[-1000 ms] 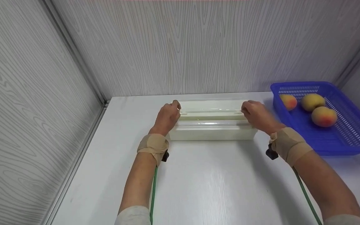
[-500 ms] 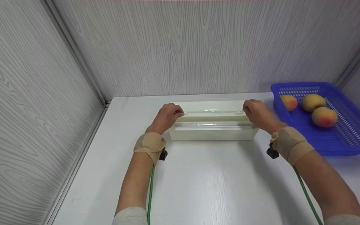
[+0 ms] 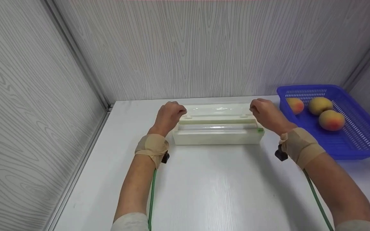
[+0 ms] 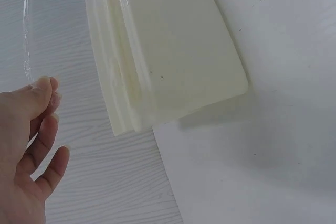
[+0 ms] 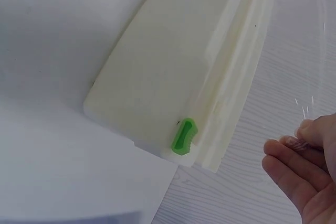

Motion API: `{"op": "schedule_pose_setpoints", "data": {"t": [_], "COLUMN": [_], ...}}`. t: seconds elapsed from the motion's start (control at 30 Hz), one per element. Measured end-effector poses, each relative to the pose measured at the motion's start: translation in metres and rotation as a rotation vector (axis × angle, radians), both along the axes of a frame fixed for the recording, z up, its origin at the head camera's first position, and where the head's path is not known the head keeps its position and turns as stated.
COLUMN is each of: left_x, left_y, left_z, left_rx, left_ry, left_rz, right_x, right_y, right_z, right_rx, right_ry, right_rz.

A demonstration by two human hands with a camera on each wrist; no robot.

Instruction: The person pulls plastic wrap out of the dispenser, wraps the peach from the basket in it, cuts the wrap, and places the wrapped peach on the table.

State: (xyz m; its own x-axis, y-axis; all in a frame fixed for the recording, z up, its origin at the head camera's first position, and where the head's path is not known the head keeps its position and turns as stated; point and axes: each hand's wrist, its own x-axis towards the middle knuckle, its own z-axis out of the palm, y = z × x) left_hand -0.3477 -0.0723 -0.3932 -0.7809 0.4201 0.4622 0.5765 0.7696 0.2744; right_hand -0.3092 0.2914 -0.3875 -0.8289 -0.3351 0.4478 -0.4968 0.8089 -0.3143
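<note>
A cream cling film dispenser [image 3: 217,138] rests on the table with its lid [image 3: 217,110] raised at the back. Its film roll [image 3: 215,127] shows inside, and a green slide cutter [image 3: 260,130] sits at the right end of the front edge. Above the left end, my left hand [image 3: 169,117] pinches the cling film [image 4: 26,35] between thumb and fingertips. On the opposite side my right hand [image 3: 267,115] pinches the film's other corner, bunched at the fingertips in the right wrist view. The clear sheet between both hands is hard to make out in the head view.
To the right stands a blue plastic basket [image 3: 339,144] holding three peaches [image 3: 331,120], close to my right forearm. A grey wood-grain panel [image 3: 204,48] rises behind the dispenser, and another panel [image 3: 27,112] stands at the left. Green cables [image 3: 152,199] trail from both wrists.
Both hands have risen slightly from the dispenser with the film, the left after a small dip. The green slide cutter and roll show more plainly now. The basket has not moved.
</note>
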Motion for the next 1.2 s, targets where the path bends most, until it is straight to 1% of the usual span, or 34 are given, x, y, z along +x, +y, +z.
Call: {"op": "schedule_pose_setpoints", "data": {"t": [0.07,0.23,0.37,0.47,0.5,0.67,0.73,0.93,1.1,1.2], "left_x": [-0.001,-0.002,0.0,0.001,0.001,0.002,0.002,0.005,0.006,0.006], "left_y": [0.001,0.004,0.004,0.005,0.005,0.005,0.005,0.004,0.004,0.005], "left_z": [0.002,0.007,0.011,0.014,0.016,0.022,0.024,0.034,0.041,0.046], "left_rx": [-0.019,-0.051,-0.063,-0.063,-0.059,-0.048,-0.049,-0.078,-0.087,-0.086], "left_ry": [0.035,0.109,0.143,0.16,0.161,0.155,0.149,0.139,0.137,0.138], "left_rz": [0.023,0.072,0.09,0.091,0.091,0.096,0.097,0.104,0.122,0.137], "right_x": [0.0,0.002,0.003,0.004,0.004,0.006,0.006,0.007,0.009,0.009], "right_y": [0.0,0.0,0.0,0.0,0.001,-0.001,-0.001,0.0,0.0,-0.001], "right_z": [0.003,0.009,0.012,0.015,0.016,0.024,0.027,0.033,0.041,0.046], "right_rx": [0.006,0.003,0.017,0.024,0.026,0.017,0.016,0.025,0.027,0.02], "right_ry": [-0.032,-0.057,-0.013,0.017,0.021,-0.05,-0.061,-0.008,-0.013,0.021], "right_rz": [-0.019,-0.047,-0.037,-0.034,-0.036,-0.071,-0.074,-0.059,-0.064,-0.046]}}
